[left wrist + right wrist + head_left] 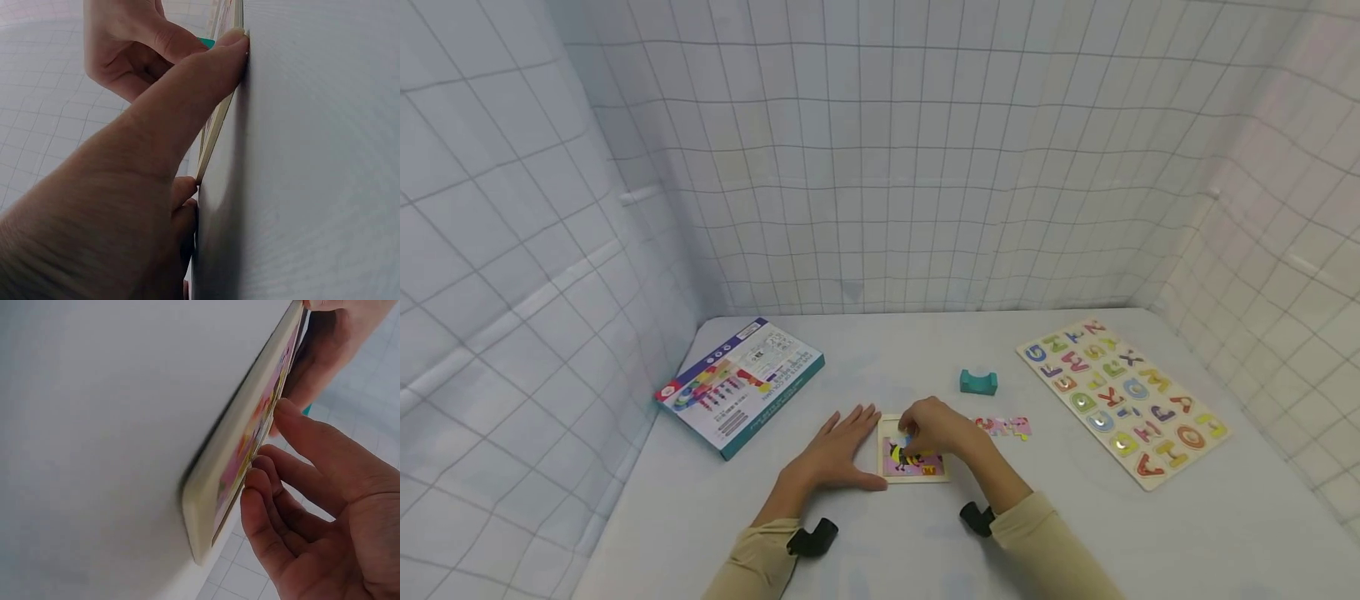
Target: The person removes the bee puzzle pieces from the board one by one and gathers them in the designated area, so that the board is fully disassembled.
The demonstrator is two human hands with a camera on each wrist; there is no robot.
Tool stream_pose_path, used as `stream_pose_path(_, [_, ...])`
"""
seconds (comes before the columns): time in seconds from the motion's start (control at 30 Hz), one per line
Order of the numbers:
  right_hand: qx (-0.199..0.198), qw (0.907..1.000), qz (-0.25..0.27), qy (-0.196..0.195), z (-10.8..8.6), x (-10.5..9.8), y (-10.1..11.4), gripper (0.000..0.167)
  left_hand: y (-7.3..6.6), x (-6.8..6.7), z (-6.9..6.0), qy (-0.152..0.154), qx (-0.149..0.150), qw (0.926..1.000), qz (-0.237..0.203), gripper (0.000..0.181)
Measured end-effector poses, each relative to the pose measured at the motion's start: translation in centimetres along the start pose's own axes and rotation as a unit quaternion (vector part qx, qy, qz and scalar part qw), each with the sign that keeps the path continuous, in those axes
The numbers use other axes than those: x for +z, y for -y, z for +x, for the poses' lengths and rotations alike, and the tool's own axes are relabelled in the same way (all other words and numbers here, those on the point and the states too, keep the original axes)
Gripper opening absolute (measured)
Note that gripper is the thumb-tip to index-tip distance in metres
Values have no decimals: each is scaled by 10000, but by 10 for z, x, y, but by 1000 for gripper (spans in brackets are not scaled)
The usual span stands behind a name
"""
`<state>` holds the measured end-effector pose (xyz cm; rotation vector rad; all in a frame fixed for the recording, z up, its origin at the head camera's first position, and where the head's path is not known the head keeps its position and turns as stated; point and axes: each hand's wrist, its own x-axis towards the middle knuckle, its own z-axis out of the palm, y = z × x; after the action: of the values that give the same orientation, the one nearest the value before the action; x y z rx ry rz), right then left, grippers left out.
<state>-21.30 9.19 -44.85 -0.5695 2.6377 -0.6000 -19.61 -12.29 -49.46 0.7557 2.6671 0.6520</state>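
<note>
A small square picture puzzle [917, 480] with a pale wooden frame lies on the table and shows a black-and-yellow bee. My left hand [838, 458] lies spread beside it, fingers straight, with the thumb [219, 59] against the frame's near left corner. Over the puzzle's upper part, my right hand [934, 425] has its thumb and fingers curled down at the picture. In the right wrist view, the right thumb [312, 431] and fingertips pinch at a puzzle piece on the surface; the fingers hide most of it. Several pink loose pieces [1019, 428] lie right of the frame, partly behind the right wrist.
A teal block [978, 383] with a curved notch stands beyond the loose pieces. An alphabet board [1122, 402] with coloured letters lies at the right. A printed flat box [741, 387] lies at the left. Gridded white sheets [880, 167] enclose the table's back and sides.
</note>
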Motion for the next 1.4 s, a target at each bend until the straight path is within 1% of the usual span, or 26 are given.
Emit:
stream_pose_path(0.13, [95,9999,-45,79,1,3,3,36,-3,-1,-1,16,20,10000,-2,108])
stream_pose_path(0.3, [131,9998,-106,109,2,4,5,33,-5,-4,-2,31,-15,10000,45,109])
stream_pose_path(0.5, [87,9999,-138,39,1,3,7,28,-5,-5,-2,7,-14,10000,92,108])
stream_pose_path(0.77, [27,9999,-104,-52,-2,2,12,24,-4,-3,-1,18,-11,10000,91,108])
stream_pose_path(0.93, [-42,10000,-48,-64,-2,5,13,19,-2,-1,-1,-19,-4,9999,118,108])
stream_pose_path(1.0, [-61,9999,-102,-85,-2,6,14,24,-2,-1,-1,-15,-5,9999,110,109])
stream_pose_path(1.17, [118,9996,-210,-126,-2,6,16,39,-3,0,-1,-10,23,10000,77,109])
stream_pose_path(1.27, [220,9996,-170,-103,-3,6,16,33,-2,1,0,-14,30,10000,79,109])
stream_pose_path(1.4, [88,9998,-123,-116,-3,6,15,29,-1,2,-1,-34,6,10000,71,109])
